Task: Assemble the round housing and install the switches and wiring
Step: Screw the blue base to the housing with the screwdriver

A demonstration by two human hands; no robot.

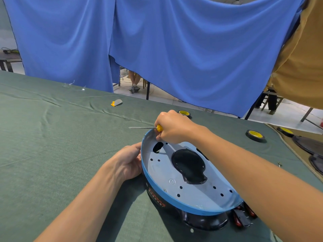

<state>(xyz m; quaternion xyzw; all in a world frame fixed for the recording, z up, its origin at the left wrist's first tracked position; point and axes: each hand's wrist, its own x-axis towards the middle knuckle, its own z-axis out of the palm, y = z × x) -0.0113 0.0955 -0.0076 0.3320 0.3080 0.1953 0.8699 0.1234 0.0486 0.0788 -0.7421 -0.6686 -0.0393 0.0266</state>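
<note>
The round housing point(183, 186) lies tilted on the green table cloth: a blue rim, a pale inner plate with several small holes, and a large black opening in the middle. My left hand point(127, 163) grips its left rim. My right hand point(173, 128) holds a screwdriver point(148, 127) with a yellow handle, its thin metal shaft pointing left, over the housing's far rim. The fingertips of that hand reach down near a slot in the plate. Red and black switches point(242, 215) lie just under the housing's near right edge.
Three rolls of black tape with yellow cores point(255, 135) point(184, 113) point(285, 131) lie beyond and right of the housing. A small yellow and grey piece point(116, 102) sits farther back. Black round parts point(309, 145) rest at the right table edge. A blue curtain point(157, 41) hangs behind.
</note>
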